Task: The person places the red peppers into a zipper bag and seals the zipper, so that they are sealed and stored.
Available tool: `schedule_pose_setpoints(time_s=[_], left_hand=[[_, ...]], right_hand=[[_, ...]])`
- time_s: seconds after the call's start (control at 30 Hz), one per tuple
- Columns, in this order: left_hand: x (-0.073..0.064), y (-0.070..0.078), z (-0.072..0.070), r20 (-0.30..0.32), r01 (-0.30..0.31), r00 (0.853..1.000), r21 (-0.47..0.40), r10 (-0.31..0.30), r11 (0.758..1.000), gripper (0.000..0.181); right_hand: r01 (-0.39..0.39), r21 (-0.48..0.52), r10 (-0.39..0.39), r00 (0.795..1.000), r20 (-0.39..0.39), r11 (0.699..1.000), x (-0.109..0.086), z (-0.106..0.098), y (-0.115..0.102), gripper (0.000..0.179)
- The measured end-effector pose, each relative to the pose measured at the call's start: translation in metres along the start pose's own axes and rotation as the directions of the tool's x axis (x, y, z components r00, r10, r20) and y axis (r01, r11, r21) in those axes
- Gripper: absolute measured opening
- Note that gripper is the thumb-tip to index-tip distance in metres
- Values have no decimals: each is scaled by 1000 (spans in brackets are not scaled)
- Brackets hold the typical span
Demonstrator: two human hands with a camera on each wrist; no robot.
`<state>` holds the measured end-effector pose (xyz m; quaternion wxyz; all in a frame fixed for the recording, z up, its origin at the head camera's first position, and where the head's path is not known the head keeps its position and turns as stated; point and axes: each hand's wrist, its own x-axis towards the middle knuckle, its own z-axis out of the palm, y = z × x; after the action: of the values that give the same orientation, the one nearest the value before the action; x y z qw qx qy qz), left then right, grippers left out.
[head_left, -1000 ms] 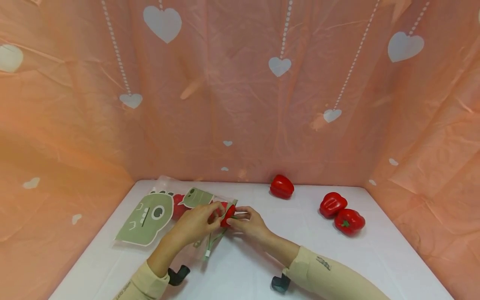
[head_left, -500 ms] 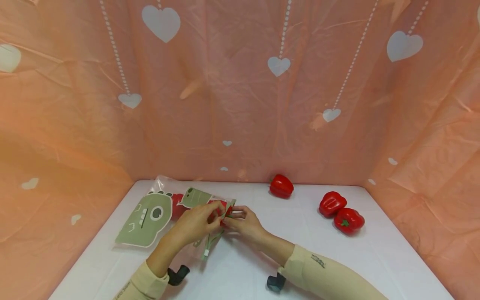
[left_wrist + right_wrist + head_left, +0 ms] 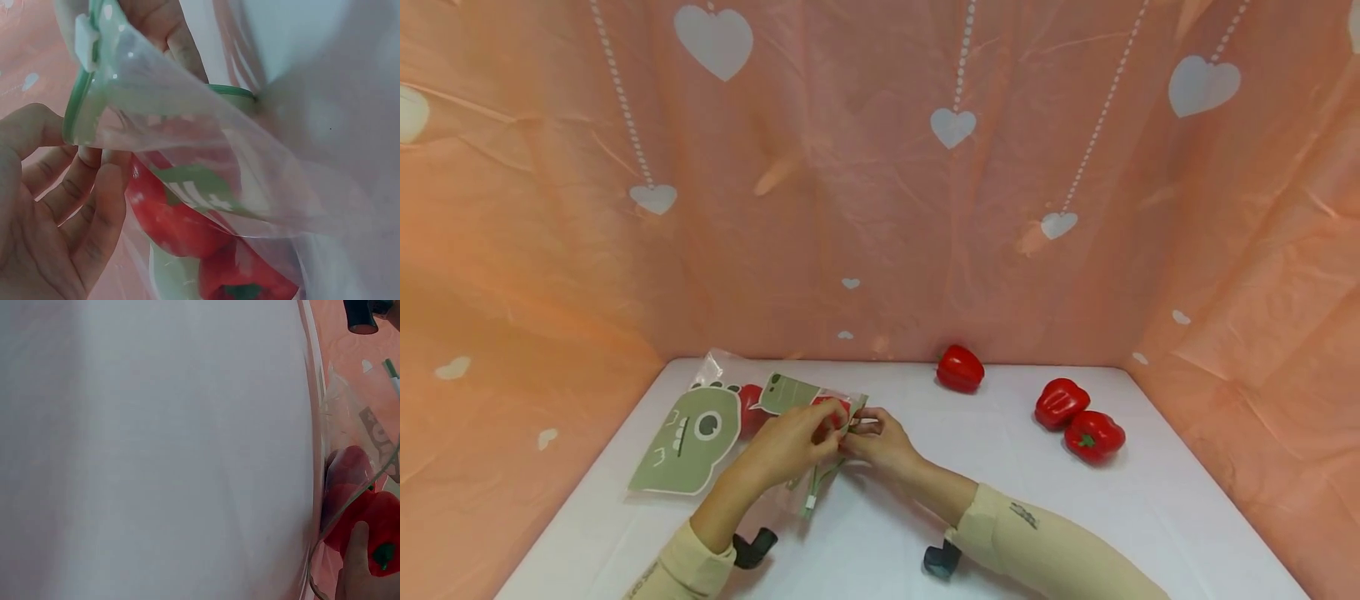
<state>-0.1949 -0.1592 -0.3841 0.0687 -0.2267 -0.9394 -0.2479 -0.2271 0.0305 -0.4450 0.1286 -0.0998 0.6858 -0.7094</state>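
Observation:
A clear plastic zip bag (image 3: 685, 454) with green cartoon-monster print lies at the left of the table, its green-edged mouth toward the right. My left hand (image 3: 797, 442) pinches the rim of that mouth. Inside the bag, red bell peppers (image 3: 181, 219) show through the plastic in the left wrist view. My right hand (image 3: 883, 442) holds another red bell pepper (image 3: 375, 515) at the opening, with a finger lying along it beside the green stem. In the head view, my hands mostly hide this pepper. A white slider (image 3: 86, 44) sits on the green zip edge.
One red bell pepper (image 3: 960, 369) lies near the back edge of the white table (image 3: 1000, 483). Two touching bell peppers (image 3: 1062, 404) are farther right. An orange curtain (image 3: 880, 208) with white hearts surrounds the back and sides. Black devices (image 3: 756, 548) hang under both wrists.
My right hand has moved left with the bell pepper, carrying it into the bag's mouth. My left hand keeps its hold on the rim.

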Motion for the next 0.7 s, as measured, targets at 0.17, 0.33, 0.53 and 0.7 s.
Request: schedule_pose_setpoints(time_s=[0.17, 0.33, 0.53, 0.7], left_hand=[[-1, 1, -2, -4, 37, 999, 26, -36, 999, 15], [-2, 3, -6, -14, 61, 998, 72, -60, 996, 14], [-2, 1, -6, -19, 76, 997, 74, -75, 994, 15], [-2, -1, -4, 1, 60, 998, 65, -61, 996, 15]], right_hand=[[8, 7, -8, 1000, -1, 1000, 1, 3, 1, 55], [-17, 29, 18, 1000, -3, 999, 3, 2, 2, 55], [-34, -28, 33, 999, -24, 999, 5, -3, 3, 54], [-22, -37, 22, 1000, -21, 999, 7, -2, 4, 54]])
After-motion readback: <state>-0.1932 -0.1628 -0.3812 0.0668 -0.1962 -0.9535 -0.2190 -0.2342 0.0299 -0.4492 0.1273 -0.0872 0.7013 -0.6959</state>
